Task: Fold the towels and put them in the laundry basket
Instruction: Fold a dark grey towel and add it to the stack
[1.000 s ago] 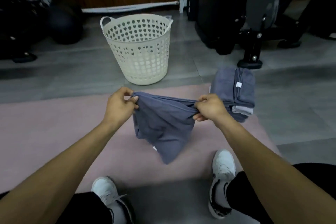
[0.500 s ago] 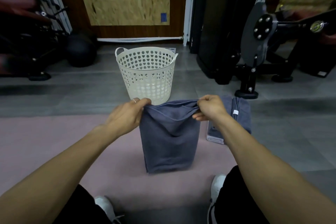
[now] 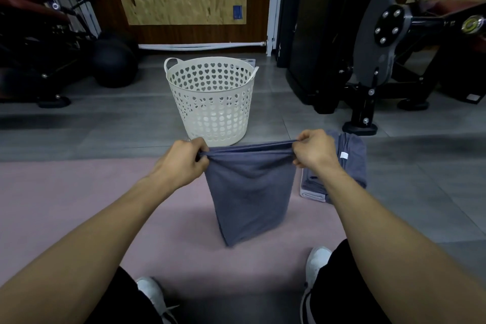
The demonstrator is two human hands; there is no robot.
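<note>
Both hands, left hand (image 3: 181,163) and right hand (image 3: 314,151), pinch the hanging dark grey cloth towel (image 3: 249,192) mid-frame; uneven tension could skew its fold.

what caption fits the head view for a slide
Both hands hold a grey towel up before a white basket.

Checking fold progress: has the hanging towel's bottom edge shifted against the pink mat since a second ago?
Yes. The towel, bunched a second ago, now hangs straight over the pink mat, stretched between left hand and right hand.
</note>
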